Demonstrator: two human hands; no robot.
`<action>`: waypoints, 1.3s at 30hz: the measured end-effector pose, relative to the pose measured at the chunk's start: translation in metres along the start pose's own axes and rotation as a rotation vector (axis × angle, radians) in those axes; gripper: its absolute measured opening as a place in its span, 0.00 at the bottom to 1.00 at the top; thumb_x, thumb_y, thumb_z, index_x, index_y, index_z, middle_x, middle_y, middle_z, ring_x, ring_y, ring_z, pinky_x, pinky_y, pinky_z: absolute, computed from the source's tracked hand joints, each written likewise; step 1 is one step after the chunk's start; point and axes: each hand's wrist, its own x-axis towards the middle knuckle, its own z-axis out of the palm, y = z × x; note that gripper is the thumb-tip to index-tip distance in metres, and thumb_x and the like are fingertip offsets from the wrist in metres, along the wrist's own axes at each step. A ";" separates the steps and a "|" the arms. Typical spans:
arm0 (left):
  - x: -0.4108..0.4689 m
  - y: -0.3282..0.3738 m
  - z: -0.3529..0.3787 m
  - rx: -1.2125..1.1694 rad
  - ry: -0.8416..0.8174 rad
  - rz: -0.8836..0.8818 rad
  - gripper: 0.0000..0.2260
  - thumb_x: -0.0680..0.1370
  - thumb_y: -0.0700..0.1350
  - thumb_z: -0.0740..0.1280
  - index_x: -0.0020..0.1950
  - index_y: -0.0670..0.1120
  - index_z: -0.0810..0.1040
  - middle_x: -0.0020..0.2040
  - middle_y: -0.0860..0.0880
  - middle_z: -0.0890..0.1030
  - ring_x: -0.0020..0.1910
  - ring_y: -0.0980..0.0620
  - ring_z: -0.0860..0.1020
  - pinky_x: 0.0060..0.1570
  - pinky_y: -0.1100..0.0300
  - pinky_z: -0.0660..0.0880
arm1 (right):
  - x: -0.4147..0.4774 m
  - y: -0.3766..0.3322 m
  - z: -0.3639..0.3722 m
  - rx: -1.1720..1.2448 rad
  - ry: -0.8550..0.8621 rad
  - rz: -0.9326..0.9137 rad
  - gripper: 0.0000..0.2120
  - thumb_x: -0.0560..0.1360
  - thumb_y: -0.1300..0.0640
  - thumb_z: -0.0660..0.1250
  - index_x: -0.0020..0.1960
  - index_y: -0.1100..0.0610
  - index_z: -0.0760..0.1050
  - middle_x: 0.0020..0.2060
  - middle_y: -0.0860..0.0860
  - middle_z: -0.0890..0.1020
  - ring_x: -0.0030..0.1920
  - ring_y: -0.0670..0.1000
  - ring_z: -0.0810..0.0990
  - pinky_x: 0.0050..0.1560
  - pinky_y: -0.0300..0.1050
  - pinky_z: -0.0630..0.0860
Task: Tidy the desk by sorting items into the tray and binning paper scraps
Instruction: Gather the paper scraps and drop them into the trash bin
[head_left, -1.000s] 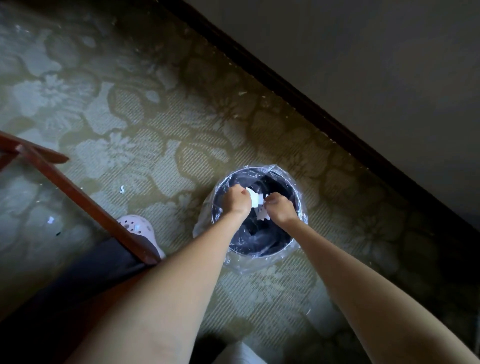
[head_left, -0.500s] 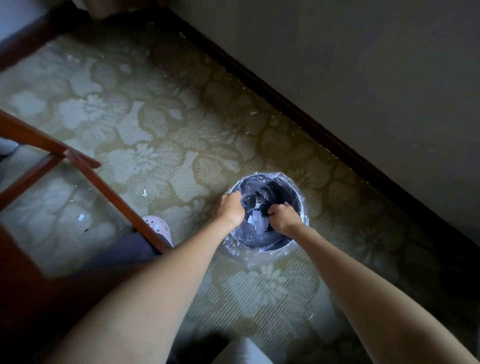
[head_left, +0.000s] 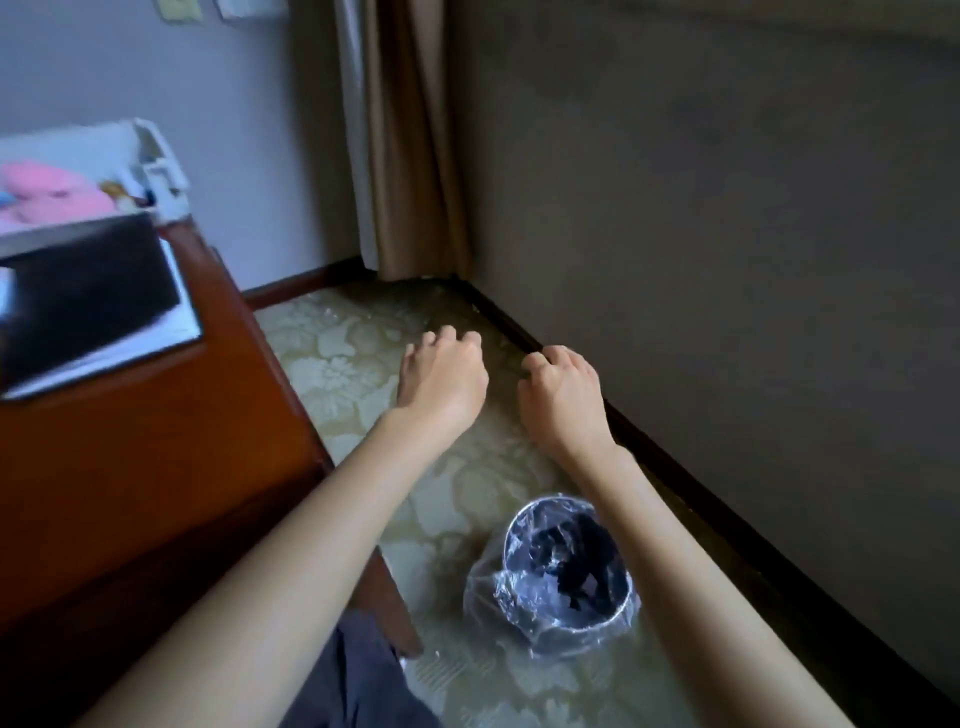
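Bin (head_left: 566, 577) on floor below; left hand (head_left: 444, 382), right hand (head_left: 563, 397) loosely curled, empty.

The bin (head_left: 563, 574) stands upright on the patterned carpet near the wall, a small round pail lined with a clear, crinkled plastic bag that folds out over its rim. Its inside is dark (contents too dim to tell). The white tray (head_left: 156, 161) sits at the desk's (head_left: 156, 441) far corner, holding something pink (head_left: 47, 200) and a few small blurred items.
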 end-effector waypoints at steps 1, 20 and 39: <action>-0.009 -0.014 -0.021 0.000 0.048 -0.024 0.15 0.81 0.44 0.54 0.67 0.43 0.69 0.64 0.40 0.72 0.64 0.41 0.70 0.62 0.49 0.66 | 0.003 -0.019 -0.013 0.023 0.047 -0.041 0.12 0.74 0.62 0.58 0.52 0.63 0.76 0.52 0.60 0.78 0.57 0.63 0.74 0.60 0.53 0.69; -0.233 -0.301 -0.076 -0.061 0.149 -0.818 0.22 0.83 0.48 0.48 0.77 0.52 0.48 0.78 0.45 0.48 0.77 0.45 0.44 0.74 0.45 0.49 | -0.072 -0.373 0.002 0.365 -0.342 -0.726 0.22 0.81 0.56 0.54 0.73 0.57 0.59 0.74 0.57 0.59 0.74 0.59 0.58 0.73 0.53 0.61; -0.302 -0.432 -0.097 -0.052 0.079 -1.281 0.32 0.76 0.68 0.44 0.76 0.57 0.41 0.77 0.43 0.36 0.74 0.35 0.35 0.69 0.31 0.40 | -0.062 -0.485 0.050 0.180 -0.476 -0.893 0.30 0.75 0.33 0.50 0.74 0.41 0.52 0.77 0.52 0.45 0.77 0.59 0.42 0.74 0.62 0.42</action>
